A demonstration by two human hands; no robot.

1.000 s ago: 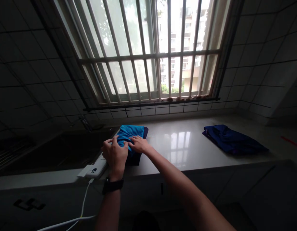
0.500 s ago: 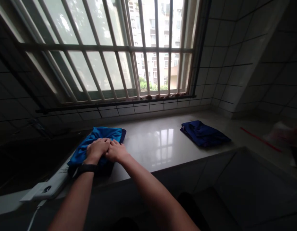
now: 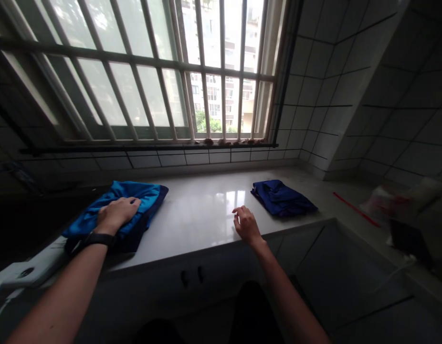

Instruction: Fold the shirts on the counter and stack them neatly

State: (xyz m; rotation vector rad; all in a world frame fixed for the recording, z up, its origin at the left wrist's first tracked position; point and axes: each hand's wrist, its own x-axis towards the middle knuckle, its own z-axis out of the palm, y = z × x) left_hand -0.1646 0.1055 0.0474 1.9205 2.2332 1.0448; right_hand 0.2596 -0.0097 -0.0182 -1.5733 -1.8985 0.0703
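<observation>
Blue cloth (image 3: 146, 193) pressed under my flat left hand (image 3: 117, 213); right hand (image 3: 247, 224) empty, loosely open. Careless lifting could undo its fold.

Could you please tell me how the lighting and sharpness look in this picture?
Head view: backlit by the barred window, so the tiled walls go dark; window glare sits on the glossy pale countertop; the bright blue folded cloth under the left hand is sharp; pale things at the right edge are smeared.
</observation>
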